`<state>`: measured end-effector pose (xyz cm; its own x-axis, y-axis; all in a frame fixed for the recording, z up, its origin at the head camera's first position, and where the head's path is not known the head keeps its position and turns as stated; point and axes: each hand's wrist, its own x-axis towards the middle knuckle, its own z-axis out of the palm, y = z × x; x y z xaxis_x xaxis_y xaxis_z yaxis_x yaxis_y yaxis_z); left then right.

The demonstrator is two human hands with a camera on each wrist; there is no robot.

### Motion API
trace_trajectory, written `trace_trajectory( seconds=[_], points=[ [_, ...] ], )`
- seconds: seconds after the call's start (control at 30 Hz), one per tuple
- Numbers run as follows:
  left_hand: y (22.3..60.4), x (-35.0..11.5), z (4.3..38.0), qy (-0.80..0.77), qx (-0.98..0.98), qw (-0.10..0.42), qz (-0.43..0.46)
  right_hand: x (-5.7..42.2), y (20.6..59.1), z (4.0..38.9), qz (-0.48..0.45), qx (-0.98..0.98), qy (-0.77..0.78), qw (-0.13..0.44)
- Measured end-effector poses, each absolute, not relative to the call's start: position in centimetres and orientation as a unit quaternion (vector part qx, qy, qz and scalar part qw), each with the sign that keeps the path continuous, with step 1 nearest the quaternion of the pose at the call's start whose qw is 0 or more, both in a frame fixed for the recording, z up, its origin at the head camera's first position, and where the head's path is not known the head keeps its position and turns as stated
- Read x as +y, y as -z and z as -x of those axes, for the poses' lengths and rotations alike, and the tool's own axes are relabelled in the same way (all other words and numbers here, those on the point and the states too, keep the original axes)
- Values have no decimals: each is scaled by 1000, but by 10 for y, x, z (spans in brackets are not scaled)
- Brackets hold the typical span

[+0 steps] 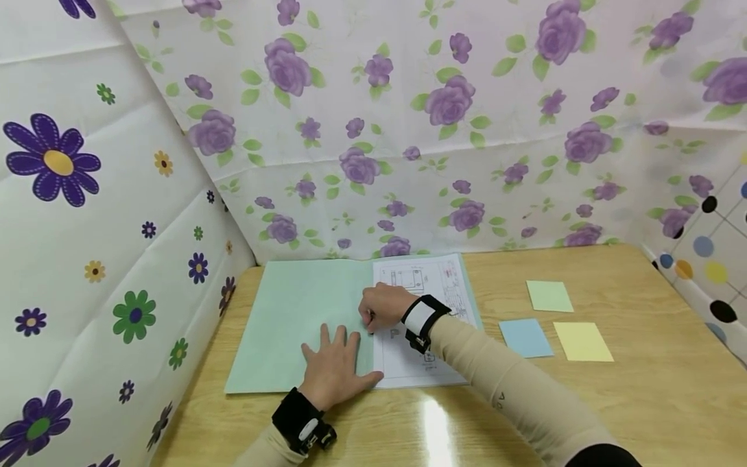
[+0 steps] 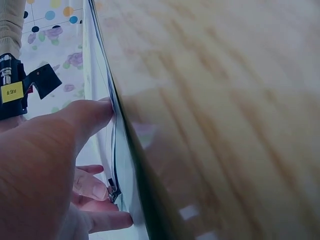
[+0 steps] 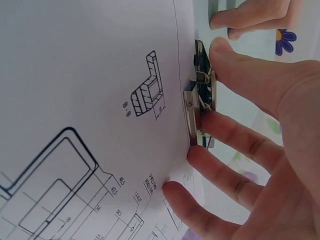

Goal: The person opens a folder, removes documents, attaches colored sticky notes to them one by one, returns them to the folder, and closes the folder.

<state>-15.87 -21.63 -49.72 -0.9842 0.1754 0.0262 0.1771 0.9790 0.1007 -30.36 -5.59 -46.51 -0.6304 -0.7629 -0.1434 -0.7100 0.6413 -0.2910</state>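
Note:
A pale green folder [image 1: 280,311] lies spread on the table, with printed drawing sheets [image 1: 403,373] on its right side. Along the sheets' left edge, near the fold, sits a metal lever clip [image 3: 190,115]. My right hand [image 1: 386,306] grips this clip, thumb on one side and index finger on the other; its other fingertips are at the paper in the right wrist view. My left hand [image 1: 332,371] rests spread on the green cover, its thumb reaching the sheets' lower left corner. In the head view the right hand mostly hides the clip.
To the right lie a green sticky note [image 1: 550,296], a blue one [image 1: 526,338] and a yellow one [image 1: 583,342]. Behind the wooden table [image 1: 659,402] hangs a floral cloth [image 1: 403,162]; another patterned cloth [image 1: 76,253] stands at the left.

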Motion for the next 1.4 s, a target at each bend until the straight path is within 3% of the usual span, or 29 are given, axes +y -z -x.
trace_trajectory(
  seconds=[1.4],
  points=[
    [498,-217,160,55,-996,-19,72,-63,474,300,426,894,74,114]
  ],
)
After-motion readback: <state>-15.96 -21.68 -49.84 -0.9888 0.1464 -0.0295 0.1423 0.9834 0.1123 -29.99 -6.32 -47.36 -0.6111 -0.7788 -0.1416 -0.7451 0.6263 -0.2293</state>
